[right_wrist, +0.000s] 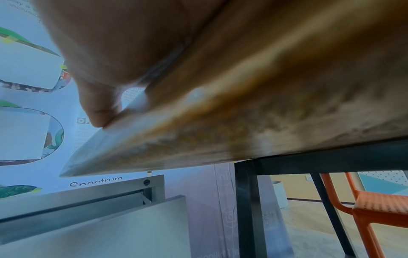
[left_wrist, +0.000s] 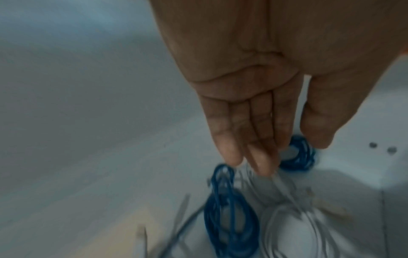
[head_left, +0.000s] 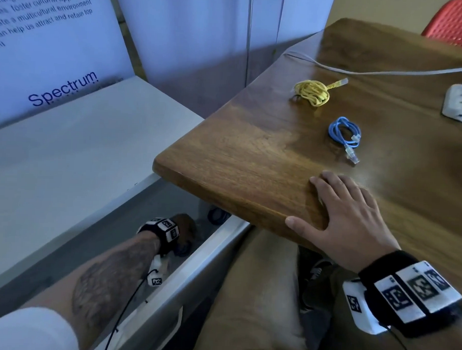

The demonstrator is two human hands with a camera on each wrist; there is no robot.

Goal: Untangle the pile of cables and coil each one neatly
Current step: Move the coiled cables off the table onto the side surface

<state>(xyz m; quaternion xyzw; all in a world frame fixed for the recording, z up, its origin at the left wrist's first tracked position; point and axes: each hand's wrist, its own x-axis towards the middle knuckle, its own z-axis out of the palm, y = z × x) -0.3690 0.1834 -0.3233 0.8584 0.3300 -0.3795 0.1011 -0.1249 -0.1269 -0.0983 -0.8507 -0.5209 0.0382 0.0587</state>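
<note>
My left hand (head_left: pixel 187 227) reaches down into an open white drawer (head_left: pixel 217 242) beside the table. In the left wrist view its fingers (left_wrist: pixel 253 139) are straight and hold nothing, just above a blurred pile of cables: a dark blue coil (left_wrist: pixel 232 218), a second blue coil (left_wrist: pixel 302 157) and loose white cable (left_wrist: pixel 309 227). On the wooden table (head_left: pixel 251 154) lie a bundled yellow cable (head_left: pixel 312 92) and a coiled light blue cable (head_left: pixel 344 134). My right hand (head_left: pixel 328 201) rests flat on the table's near edge, with the thumb (right_wrist: pixel 99 111) on the rim.
A white power strip (head_left: pixel 460 101) sits at the table's right edge, and its grey cord (head_left: pixel 359 71) runs across the back. A red chair (head_left: pixel 455 23) stands behind. White cabinet top (head_left: pixel 67 169) lies to the left; dark table legs (right_wrist: pixel 247 209) stand below.
</note>
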